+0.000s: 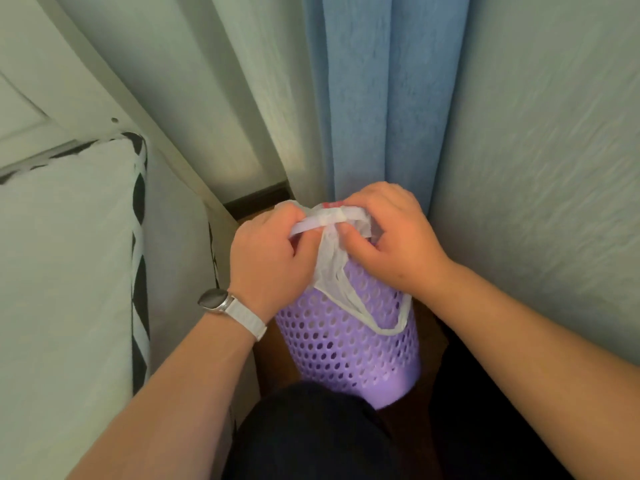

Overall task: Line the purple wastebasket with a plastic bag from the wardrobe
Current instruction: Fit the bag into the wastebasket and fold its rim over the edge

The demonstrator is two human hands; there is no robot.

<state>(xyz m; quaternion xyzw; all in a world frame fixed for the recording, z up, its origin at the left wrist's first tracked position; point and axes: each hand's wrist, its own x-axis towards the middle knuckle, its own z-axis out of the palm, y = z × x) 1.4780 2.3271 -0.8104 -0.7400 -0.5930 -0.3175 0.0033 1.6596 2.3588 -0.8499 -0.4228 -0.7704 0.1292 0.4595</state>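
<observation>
The purple wastebasket [349,344], perforated with round holes, stands on the floor between my knees. A thin white plastic bag [332,220] with a bit of red print is bunched over its top. One bag handle hangs as a loop down the basket's near side. My left hand [268,258], with a white watch on the wrist, grips the bag's left part. My right hand [391,237] pinches the bag's right part, fingers curled into the plastic. Both hands hide the basket's rim.
A bed with a white sheet [65,271] and black-and-white patterned edge lies close on the left. A blue curtain [388,98] hangs straight behind the basket. A pale wall [536,168] stands on the right. My dark-clothed legs [311,434] fill the bottom.
</observation>
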